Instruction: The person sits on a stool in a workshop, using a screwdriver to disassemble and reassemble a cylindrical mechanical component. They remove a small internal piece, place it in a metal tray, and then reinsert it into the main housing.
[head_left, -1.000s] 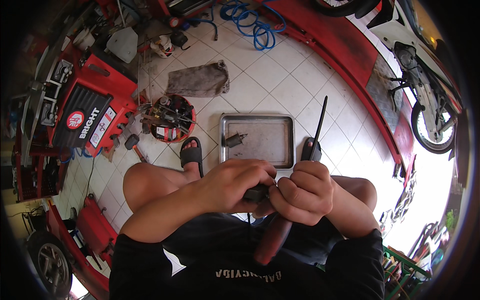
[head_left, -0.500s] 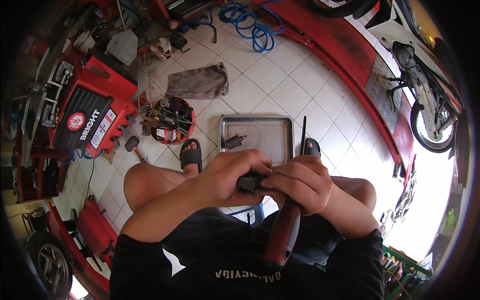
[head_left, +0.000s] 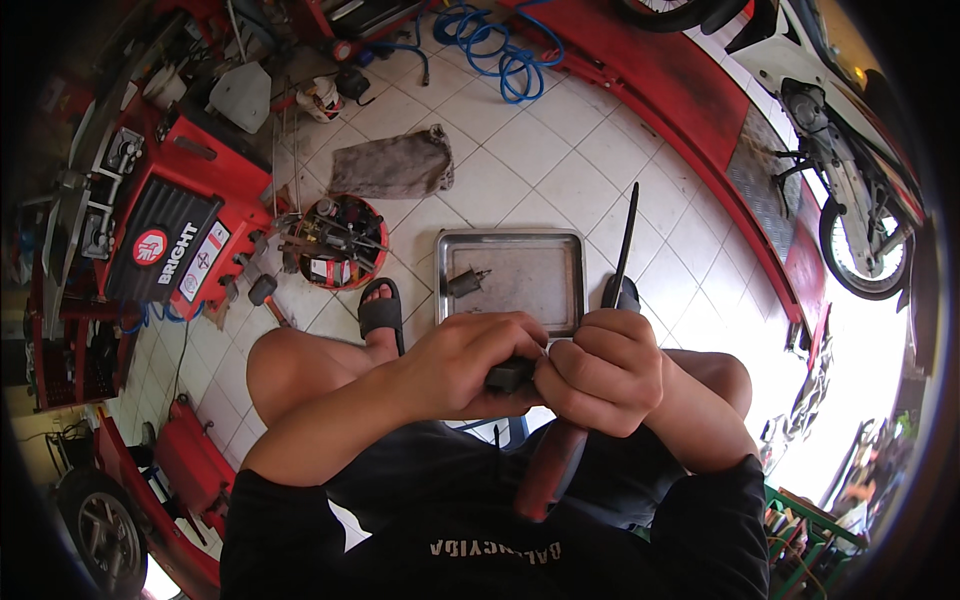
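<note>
My left hand [head_left: 462,358] is closed around a small dark blocky metal part [head_left: 510,376], whose squared end shows between thumb and fingers. Pressed close beside it, my right hand [head_left: 606,372] wraps round a screwdriver with a red and grey handle [head_left: 553,472]. The long dark shaft [head_left: 627,235] points away from me, and the handle hangs back toward my lap. The right fingertips meet the part, but what they pinch there is hidden. Beyond my hands a shallow metal tray [head_left: 508,236] lies on the floor, holding a small cylindrical part with a shaft [head_left: 467,283].
Left of the tray stands a red tub of tools [head_left: 383,262], with a hammer [head_left: 264,290] nearby. A grey rag [head_left: 393,163] and a coiled blue hose [head_left: 510,60] lie farther off. A red machine [head_left: 180,230] is at left, a motorcycle [head_left: 840,170] on a red platform [head_left: 690,110] at right.
The screwdriver has shifted forward and its shaft leans more to the right. My right hand has turned, its fingers curled tighter. The dark part has moved slightly right.
</note>
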